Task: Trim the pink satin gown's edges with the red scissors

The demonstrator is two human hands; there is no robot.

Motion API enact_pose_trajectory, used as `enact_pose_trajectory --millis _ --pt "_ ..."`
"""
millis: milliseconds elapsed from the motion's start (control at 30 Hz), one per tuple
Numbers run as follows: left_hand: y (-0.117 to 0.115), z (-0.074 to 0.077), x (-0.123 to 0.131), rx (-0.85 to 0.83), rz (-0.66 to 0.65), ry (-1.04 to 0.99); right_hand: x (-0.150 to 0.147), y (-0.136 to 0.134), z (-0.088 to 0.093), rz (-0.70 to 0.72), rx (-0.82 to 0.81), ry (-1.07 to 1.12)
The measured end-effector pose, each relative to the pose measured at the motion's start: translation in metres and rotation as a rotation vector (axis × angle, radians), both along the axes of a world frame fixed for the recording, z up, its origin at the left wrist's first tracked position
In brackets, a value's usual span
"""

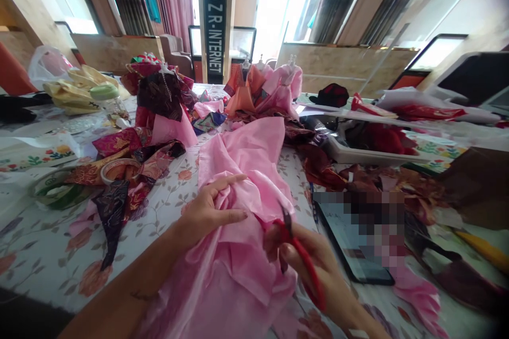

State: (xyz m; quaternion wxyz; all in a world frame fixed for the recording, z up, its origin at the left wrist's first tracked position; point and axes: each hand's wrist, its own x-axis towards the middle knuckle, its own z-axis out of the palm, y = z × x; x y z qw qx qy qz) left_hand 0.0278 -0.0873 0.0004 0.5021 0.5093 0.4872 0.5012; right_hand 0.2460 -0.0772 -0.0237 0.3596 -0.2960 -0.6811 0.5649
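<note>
A long piece of shiny pink cloth (246, 142) lies over the table and runs down toward me, wrinkled in the middle. My left hand (210, 206) rests on it, with thumb and index finger stretched out and apart; the other fingers are partly hidden. In my right hand (302, 254) is a pair of red-handled scissors (308, 272), their dark blades tilted up over the cloth's right edge. The right fingers are closed around the scissors and touch the pink cloth; some blur hides their exact grip.
Left lie patterned cloth scraps (113, 211), tape rolls (59, 190) and a lidded jar (109, 103). Draped small dress forms (163, 84) stand at the back. A phone (353, 243) lies close to my right hand, with brown cloth scraps (382, 182) and a white tray (350, 156) beyond.
</note>
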Motion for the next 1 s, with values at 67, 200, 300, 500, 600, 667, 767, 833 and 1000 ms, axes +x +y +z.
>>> enact_pose_trajectory --millis 67,200,300,500,600,667,767,833,1000 --pt "0.0003 -0.0015 0.0005 -0.008 0.005 -0.028 -0.0037 0.0016 0.0023 0.065 -0.102 -0.078" --pt "0.0013 -0.0050 0.0025 -0.073 0.020 -0.143 -0.0065 0.0040 0.0030 0.123 -0.238 -0.175" --pt "0.0017 -0.0060 0.0032 -0.068 0.068 -0.215 -0.0065 0.0038 0.0001 0.133 -0.283 -0.236" --pt "0.0016 -0.0067 0.0019 0.010 0.145 -0.147 -0.0060 0.0036 -0.0051 0.132 -0.336 -0.248" --pt "0.0012 -0.0071 0.0024 0.032 0.147 -0.117 -0.0051 0.0040 -0.0054 0.160 -0.321 -0.207" --pt "0.0010 -0.0069 0.0029 0.039 0.132 -0.117 -0.0052 0.0039 -0.0054 0.167 -0.329 -0.217" --pt "0.0005 -0.0056 0.0029 0.045 0.124 -0.113 -0.0062 0.0034 -0.0053 0.159 -0.364 -0.247" --pt "-0.0001 -0.0043 0.0025 0.045 0.120 -0.111 -0.0069 0.0030 -0.0052 0.146 -0.377 -0.251" --pt "-0.0027 -0.0021 0.0024 0.090 0.102 -0.013 -0.0088 0.0012 -0.0041 0.136 -0.387 -0.246"
